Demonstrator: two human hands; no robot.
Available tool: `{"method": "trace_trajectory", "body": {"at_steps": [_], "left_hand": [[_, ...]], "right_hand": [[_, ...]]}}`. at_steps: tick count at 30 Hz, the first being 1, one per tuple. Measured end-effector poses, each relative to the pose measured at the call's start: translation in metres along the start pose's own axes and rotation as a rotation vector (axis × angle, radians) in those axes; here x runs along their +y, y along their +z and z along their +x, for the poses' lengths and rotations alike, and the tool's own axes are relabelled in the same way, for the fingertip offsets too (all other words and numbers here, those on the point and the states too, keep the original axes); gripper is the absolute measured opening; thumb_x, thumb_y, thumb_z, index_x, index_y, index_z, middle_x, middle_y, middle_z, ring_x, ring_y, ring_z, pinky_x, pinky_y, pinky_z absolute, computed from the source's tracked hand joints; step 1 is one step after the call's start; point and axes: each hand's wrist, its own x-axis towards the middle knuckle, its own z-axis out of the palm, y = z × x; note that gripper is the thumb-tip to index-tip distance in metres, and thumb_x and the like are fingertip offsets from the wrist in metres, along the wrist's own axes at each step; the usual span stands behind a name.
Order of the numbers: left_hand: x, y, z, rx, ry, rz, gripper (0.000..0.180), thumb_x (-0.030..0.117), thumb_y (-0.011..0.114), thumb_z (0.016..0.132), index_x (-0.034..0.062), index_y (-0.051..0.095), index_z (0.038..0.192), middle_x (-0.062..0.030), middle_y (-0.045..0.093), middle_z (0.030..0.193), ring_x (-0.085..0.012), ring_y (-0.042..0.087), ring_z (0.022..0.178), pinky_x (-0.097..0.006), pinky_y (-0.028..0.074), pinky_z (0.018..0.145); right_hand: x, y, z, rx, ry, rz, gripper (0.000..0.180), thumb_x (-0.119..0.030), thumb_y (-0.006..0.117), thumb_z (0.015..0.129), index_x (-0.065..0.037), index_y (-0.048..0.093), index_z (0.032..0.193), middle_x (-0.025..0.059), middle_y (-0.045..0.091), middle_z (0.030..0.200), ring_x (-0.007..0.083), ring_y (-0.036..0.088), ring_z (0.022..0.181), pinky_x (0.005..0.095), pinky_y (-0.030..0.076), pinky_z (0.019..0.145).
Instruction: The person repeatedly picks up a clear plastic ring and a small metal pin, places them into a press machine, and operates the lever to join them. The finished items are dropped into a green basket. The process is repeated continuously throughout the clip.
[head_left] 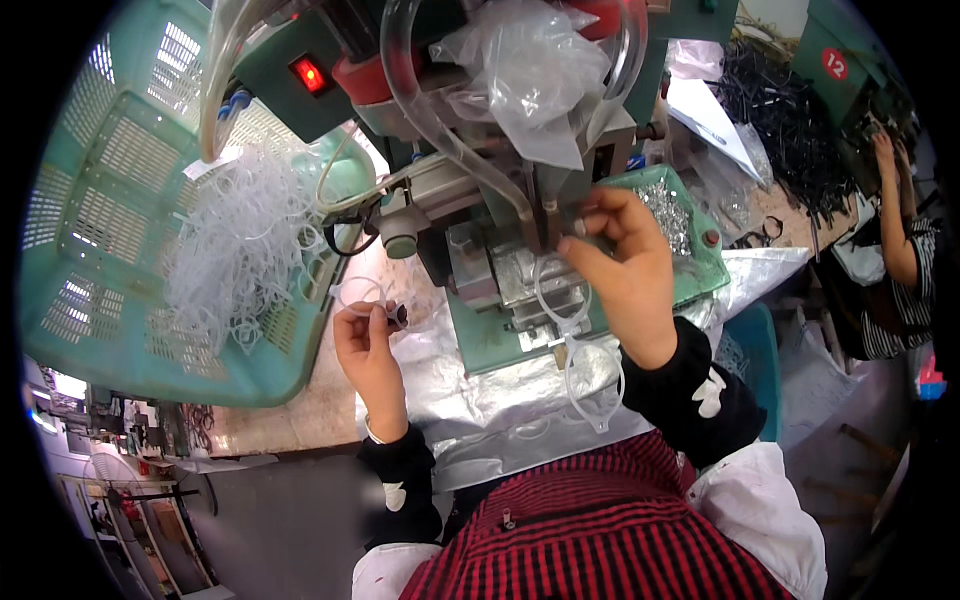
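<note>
My right hand (632, 275) is at the metal fixture (545, 275) of a bench machine, under its head. Thumb and fingers pinch the upper end of a clear plastic eyeglass frame (570, 338), whose two round rims hang down in front of the fixture. Where the frame meets the fixture is partly hidden by my fingers. Left of the machine, my left hand (368, 345) is closed on another clear eyeglass frame (362, 292), with one rim showing above the fingers. A small dark piece (399, 316) shows beside those fingertips; I cannot make out what it is.
A large green basket (290, 375) with many clear frames (245, 240) stands left. A green tray (710, 275) of small metal parts lies right of the fixture. Silver foil (460, 405) covers the bench front. Black pieces (790, 125) are piled far right, near another person's arm (893, 205).
</note>
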Motion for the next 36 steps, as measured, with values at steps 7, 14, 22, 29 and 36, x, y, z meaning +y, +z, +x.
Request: {"method": "trace_trajectory", "body": {"at_steps": [7, 14, 22, 29, 36], "left_hand": [[0.134, 0.06, 0.02, -0.233, 0.619, -0.212, 0.014, 0.004, 0.055, 0.099, 0.001, 0.054, 0.112, -0.0162, 0.065, 0.106, -0.0246, 0.066, 0.097, -0.038, 0.056, 0.084], [0.126, 0.078, 0.009, -0.539, 0.777, -0.019, 0.011, 0.001, 0.061, 0.09, 0.0008, 0.062, 0.102, -0.0182, 0.069, 0.096, -0.0231, 0.064, 0.077, -0.038, 0.057, 0.066], [0.093, 0.111, -0.005, -0.633, 1.3, 0.331, 0.012, 0.01, 0.07, 0.074, 0.0057, 0.064, 0.084, -0.0112, 0.071, 0.102, -0.0261, 0.066, 0.085, -0.036, 0.06, 0.071], [0.09, 0.086, -0.033, -0.533, 1.112, 0.428, 0.018, 0.012, 0.069, 0.076, 0.0055, 0.068, 0.092, -0.0109, 0.07, 0.109, -0.0249, 0.066, 0.087, -0.041, 0.058, 0.089], [0.067, 0.004, 0.017, -0.237, 0.614, 0.974, 0.018, 0.012, 0.073, 0.082, 0.0036, 0.069, 0.097, -0.0126, 0.067, 0.093, -0.0321, 0.062, 0.086, -0.041, 0.048, 0.075]], "right_hand": [[-0.018, 0.011, -0.003, -0.02, 0.195, 0.325, 0.042, 0.005, 0.067, 0.083, 0.003, 0.056, 0.123, 0.0029, 0.063, 0.091, 0.0083, 0.059, 0.087, 0.022, 0.047, 0.08], [-0.034, -0.01, -0.013, -0.115, 0.056, -0.026, 0.044, 0.001, 0.067, 0.082, 0.001, 0.06, 0.126, 0.0077, 0.068, 0.115, 0.0139, 0.062, 0.106, 0.0297, 0.046, 0.097], [0.046, -0.121, -0.016, 0.192, -0.018, -0.748, 0.034, -0.004, 0.07, 0.081, -0.003, 0.067, 0.115, 0.0129, 0.069, 0.101, 0.0241, 0.065, 0.093, 0.0332, 0.05, 0.085], [0.062, -0.1, -0.005, 0.113, -0.223, -1.286, 0.02, -0.011, 0.074, 0.081, -0.007, 0.07, 0.099, 0.013, 0.067, 0.086, 0.0336, 0.061, 0.085, 0.0433, 0.048, 0.077], [0.072, -0.114, -0.003, 0.15, -0.393, -1.18, 0.016, -0.007, 0.069, 0.084, -0.006, 0.071, 0.099, 0.0137, 0.068, 0.094, 0.0351, 0.061, 0.092, 0.0431, 0.048, 0.083]]}}
